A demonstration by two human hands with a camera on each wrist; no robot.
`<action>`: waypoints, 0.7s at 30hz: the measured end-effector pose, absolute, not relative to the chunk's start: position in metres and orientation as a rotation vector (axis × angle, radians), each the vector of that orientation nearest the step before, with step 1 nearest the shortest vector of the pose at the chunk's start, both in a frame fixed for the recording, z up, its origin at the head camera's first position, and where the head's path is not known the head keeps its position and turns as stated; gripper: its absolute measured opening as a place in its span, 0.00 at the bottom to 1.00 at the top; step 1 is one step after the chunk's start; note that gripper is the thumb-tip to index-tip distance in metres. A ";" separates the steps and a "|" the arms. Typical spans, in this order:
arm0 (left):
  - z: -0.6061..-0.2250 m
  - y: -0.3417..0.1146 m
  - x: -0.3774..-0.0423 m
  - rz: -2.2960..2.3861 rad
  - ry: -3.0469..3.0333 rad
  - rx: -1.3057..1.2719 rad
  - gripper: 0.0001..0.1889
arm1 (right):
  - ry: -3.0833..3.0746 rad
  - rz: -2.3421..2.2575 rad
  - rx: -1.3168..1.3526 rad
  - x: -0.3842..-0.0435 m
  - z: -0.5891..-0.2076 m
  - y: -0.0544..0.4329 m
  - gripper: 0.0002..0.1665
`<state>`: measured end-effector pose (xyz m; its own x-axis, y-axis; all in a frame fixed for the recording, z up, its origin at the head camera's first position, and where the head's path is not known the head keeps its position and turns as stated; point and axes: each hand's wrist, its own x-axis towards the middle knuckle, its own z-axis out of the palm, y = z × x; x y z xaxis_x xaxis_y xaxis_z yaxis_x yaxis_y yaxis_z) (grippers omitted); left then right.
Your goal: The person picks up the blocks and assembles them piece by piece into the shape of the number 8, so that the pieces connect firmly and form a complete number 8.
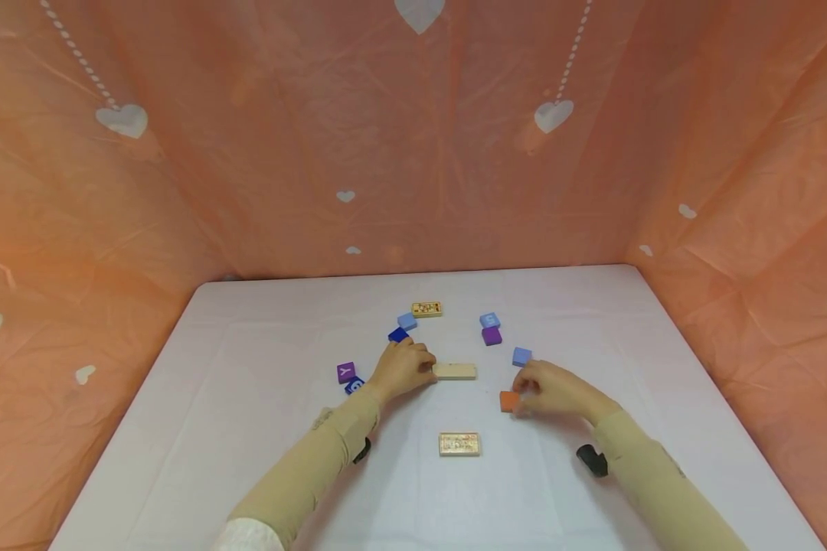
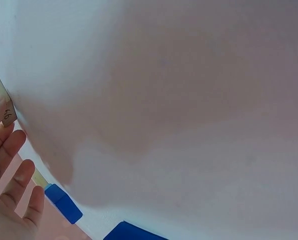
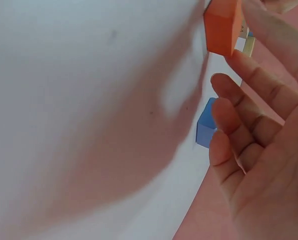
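Note:
My left hand (image 1: 406, 367) pinches the left end of a pale wooden block (image 1: 455, 372) lying at the middle of the table. In the left wrist view, thumb and index finger are at the end of that block (image 2: 8, 114), which bears a dark mark, while the other fingers spread away. On the right, my right hand (image 1: 551, 389) holds an orange block (image 1: 508, 402) by thumb and index finger. The right wrist view shows the orange block (image 3: 222, 27) between those fingertips. Just beyond that hand sits a light blue block (image 1: 521, 357).
A gold-patterned block (image 1: 459, 444) lies nearer me. Dark blue (image 1: 397, 335) and light blue (image 1: 407, 321) blocks and a yellow patterned block (image 1: 426, 309) stand behind my left hand. Purple (image 1: 346, 372) and blue (image 1: 354, 385) lettered blocks lie left; another purple block (image 1: 491, 336) touches a light blue one.

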<state>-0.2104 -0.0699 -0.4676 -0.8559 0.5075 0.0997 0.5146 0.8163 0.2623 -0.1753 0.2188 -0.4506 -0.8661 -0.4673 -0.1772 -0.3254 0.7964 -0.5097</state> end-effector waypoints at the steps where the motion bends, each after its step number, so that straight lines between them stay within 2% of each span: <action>1: -0.467 -0.070 -0.211 -0.435 -2.970 -0.835 0.15 | 2.691 -0.682 -0.616 -0.175 -0.451 0.219 0.19; 21: -0.469 -0.071 -0.211 -0.406 -2.966 -0.847 0.15 | 2.737 -0.657 -0.708 -0.178 -0.456 0.214 0.15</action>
<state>-0.2114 -0.0710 -0.4687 -0.8514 0.5149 0.1004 0.5229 0.8177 0.2406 -0.1776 0.2141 -0.4561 -0.8543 -0.5070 -0.1147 -0.3998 0.7818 -0.4785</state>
